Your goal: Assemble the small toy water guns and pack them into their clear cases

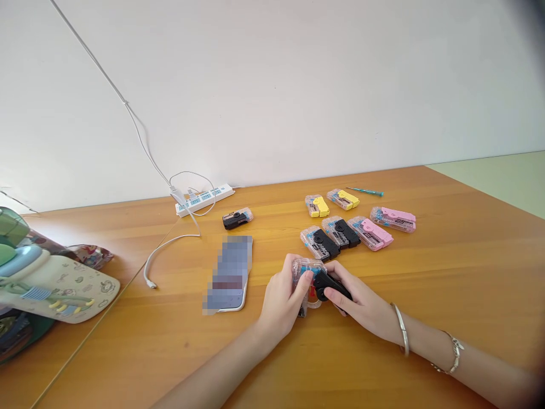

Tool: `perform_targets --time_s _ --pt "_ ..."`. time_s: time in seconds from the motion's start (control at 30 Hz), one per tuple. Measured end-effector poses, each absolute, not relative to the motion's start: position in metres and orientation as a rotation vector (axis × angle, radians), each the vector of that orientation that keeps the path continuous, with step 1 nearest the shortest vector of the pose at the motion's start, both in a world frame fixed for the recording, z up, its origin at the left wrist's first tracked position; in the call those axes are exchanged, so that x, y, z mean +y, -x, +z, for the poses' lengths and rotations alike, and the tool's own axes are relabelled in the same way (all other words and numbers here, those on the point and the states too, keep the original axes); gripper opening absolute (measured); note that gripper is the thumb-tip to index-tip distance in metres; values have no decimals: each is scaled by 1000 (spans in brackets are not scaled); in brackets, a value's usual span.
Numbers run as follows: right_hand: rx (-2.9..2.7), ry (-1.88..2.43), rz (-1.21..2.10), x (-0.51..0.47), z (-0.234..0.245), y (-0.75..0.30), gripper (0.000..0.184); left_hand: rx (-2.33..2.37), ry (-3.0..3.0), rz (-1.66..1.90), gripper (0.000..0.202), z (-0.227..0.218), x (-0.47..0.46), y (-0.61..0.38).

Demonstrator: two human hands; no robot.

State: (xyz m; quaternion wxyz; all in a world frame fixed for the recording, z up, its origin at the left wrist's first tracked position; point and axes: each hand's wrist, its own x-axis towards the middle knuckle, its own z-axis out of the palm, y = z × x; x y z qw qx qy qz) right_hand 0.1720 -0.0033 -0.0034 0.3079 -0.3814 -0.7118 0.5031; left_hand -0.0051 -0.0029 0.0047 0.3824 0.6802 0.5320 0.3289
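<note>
My left hand (284, 298) and my right hand (355, 298) together grip one small toy (310, 279) with a clear body, blue inner parts and a black piece, just above the wooden table (447, 284). The left fingers wrap the clear end, the right fingers close on the black end. Beyond the hands lie several similar toys: two with black parts (330, 237), two pink ones (383, 226), two yellow ones (331, 202). Another black one (237, 218) lies apart, to the left.
A phone (230, 274) lies face up left of my hands. A white power strip (204, 199) with cables sits by the wall, a loose cable end (150, 278) nearby. A teal screwdriver (365, 191) lies behind the toys. Bags and colourful items (51, 281) crowd the left edge.
</note>
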Motion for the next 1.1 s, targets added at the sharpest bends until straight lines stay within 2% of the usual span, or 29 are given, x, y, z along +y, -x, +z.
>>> perform_targets --time_s 0.3,0.53,0.8,0.97,1.1 --pt "-1856 1015 1529 -3 1 -175 33 1316 -1719 844 24 1 -5 4" --pt "-1946 1000 1409 -1 8 -174 31 1312 -1731 849 25 0 -8 2" --pt "-1817 993 1447 -4 -3 -173 29 1352 -1756 825 27 2 -9 3" --pt "-1737 1026 1250 0 -3 -175 28 1295 -1872 731 26 3 -13 1" --pt "-1786 987 1219 0 -2 -174 26 1197 -1875 693 27 1 -15 -1"
